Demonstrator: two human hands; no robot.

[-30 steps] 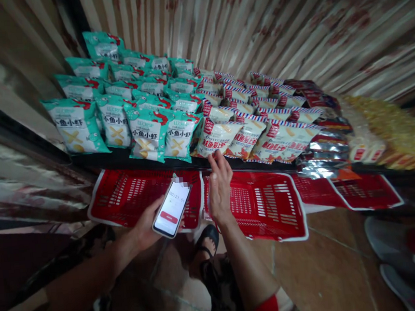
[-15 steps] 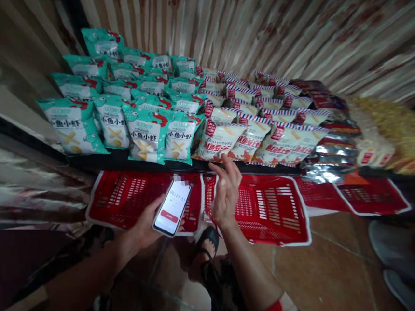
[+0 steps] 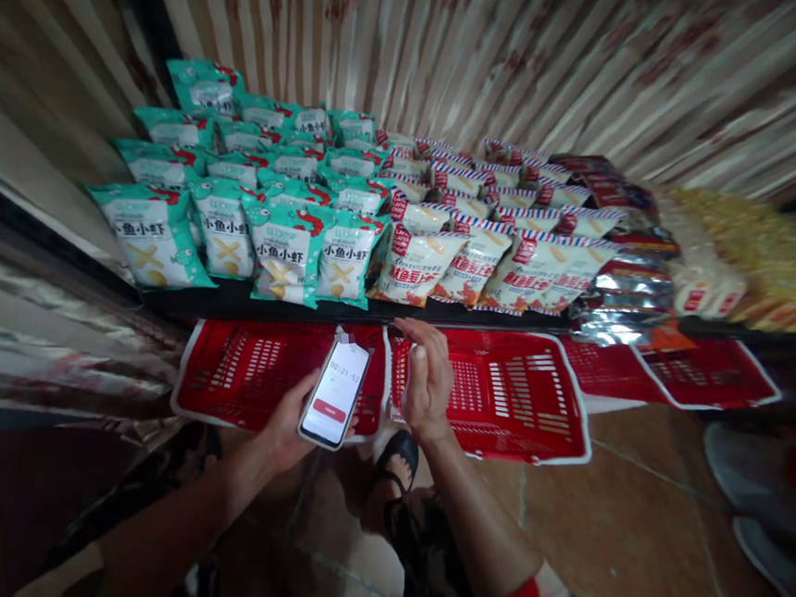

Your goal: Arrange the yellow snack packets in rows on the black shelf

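Note:
A white-edged smartphone (image 3: 337, 392) lies tilted in my left hand (image 3: 289, 424), its lit screen showing a running timer and a red button. To the right of the phone, my right hand (image 3: 427, 375) is raised with nothing in it, the fingers stretched out and slightly bent. Behind that hand is a red plastic basket (image 3: 518, 395) with a white rim. Just above both hands, rows of teal and white snack bags (image 3: 286, 252) and cream snack bags with striped tops (image 3: 415, 264) stand on a black shelf (image 3: 231, 299).
Another red basket (image 3: 237, 373) sits behind the phone, and a further one (image 3: 714, 368) is at the right. Dark silvery packets (image 3: 627, 288) and yellow bags (image 3: 770, 247) fill the shelf's right end. A pleated curtain (image 3: 460, 51) hangs behind. Grey shoes (image 3: 756, 490) stand on the tiled floor.
My right hand has dropped slightly, away from the snack bags, and its fingers have drawn closer together. The timer has advanced by a second. The camera view has shifted a little.

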